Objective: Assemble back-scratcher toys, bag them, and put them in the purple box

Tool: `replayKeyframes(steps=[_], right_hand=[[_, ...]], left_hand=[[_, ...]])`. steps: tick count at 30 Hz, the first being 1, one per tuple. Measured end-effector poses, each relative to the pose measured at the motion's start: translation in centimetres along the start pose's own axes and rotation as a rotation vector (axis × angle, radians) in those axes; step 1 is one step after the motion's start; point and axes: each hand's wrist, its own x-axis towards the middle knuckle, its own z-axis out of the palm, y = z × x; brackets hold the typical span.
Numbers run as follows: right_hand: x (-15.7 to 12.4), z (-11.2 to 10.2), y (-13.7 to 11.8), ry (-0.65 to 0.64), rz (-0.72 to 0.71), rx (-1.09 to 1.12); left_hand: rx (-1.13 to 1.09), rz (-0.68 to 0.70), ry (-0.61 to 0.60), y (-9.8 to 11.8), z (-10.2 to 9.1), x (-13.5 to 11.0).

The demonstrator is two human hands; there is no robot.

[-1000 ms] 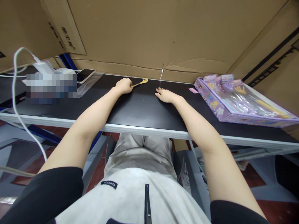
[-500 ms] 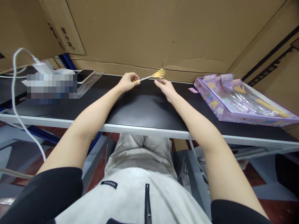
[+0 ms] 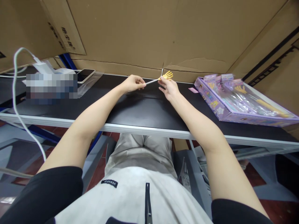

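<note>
A small back scratcher (image 3: 161, 78) with a yellow hand-shaped head and a thin silver rod is held above the black table (image 3: 130, 109). My left hand (image 3: 134, 83) is closed in a pinch on the handle end of the rod. My right hand (image 3: 168, 86) grips the rod just below the yellow head, its other fingers partly spread. Both hands hover over the far middle of the table, close to the cardboard wall.
A purple toy box (image 3: 235, 101) with plastic-wrapped yellow scratchers lies at the right. A small pink tag (image 3: 193, 90) sits beside it. At the far left are a phone (image 3: 85, 74), a clear bag, a white charger with cable (image 3: 17, 93). Cardboard sheets (image 3: 163, 34) wall the back.
My left hand lifted the scratcher off the table and my right hand rose from lying flat to take its head end. The rod now looks longer between the two hands.
</note>
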Motion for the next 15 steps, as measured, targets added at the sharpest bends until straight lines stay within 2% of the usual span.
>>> replayKeyframes(steps=[3, 7, 10, 15], right_hand=[[-0.3, 0.1, -0.3, 0.052, 0.062, 0.255], [-0.8, 0.1, -0.7, 0.098, 0.132, 0.596], [-1.0, 0.1, -1.0, 0.116, 0.151, 0.681], [-1.0, 0.0, -1.1, 0.11, 0.119, 0.663]], left_hand=[[-0.02, 0.039, -0.056, -0.7, -0.2, 0.3], [-0.08, 0.101, -0.026, -1.0, 0.1, 0.4], [-0.115, 0.098, -0.004, -0.5, 0.5, 0.1], [-0.148, 0.08, 0.02, 0.2, 0.7, -0.3]])
